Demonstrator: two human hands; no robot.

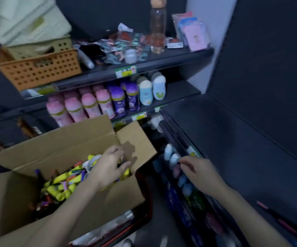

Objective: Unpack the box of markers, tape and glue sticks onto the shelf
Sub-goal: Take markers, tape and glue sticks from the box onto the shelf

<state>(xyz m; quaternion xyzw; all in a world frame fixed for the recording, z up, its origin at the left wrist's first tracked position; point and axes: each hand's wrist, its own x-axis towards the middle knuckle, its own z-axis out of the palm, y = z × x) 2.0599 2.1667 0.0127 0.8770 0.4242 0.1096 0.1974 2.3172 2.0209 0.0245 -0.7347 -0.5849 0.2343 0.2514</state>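
An open cardboard box [58, 145] at the lower left holds yellow highlighters [58, 188], several markers [76, 169] and tape rolls [90, 162]. My left hand [108, 166] reaches into its right end, and thumb and fingers curl round a small yellow and dark item that is too blurred to name. Right of the box, my right hand [197, 172] hovers with loosely curled fingers and holds nothing. It hangs at the front edge of the dark shelf [233, 139]. A few pink and purple markers [284, 225] lie on that shelf at the lower right.
The box sits on a red crate [144, 218]. Behind it, shelves carry pink bottles [83, 107], purple bottles [124, 98], an orange basket [37, 68] and a tall clear bottle [158, 27]. Small blue and white bottles [171, 155] stand below the dark shelf's edge.
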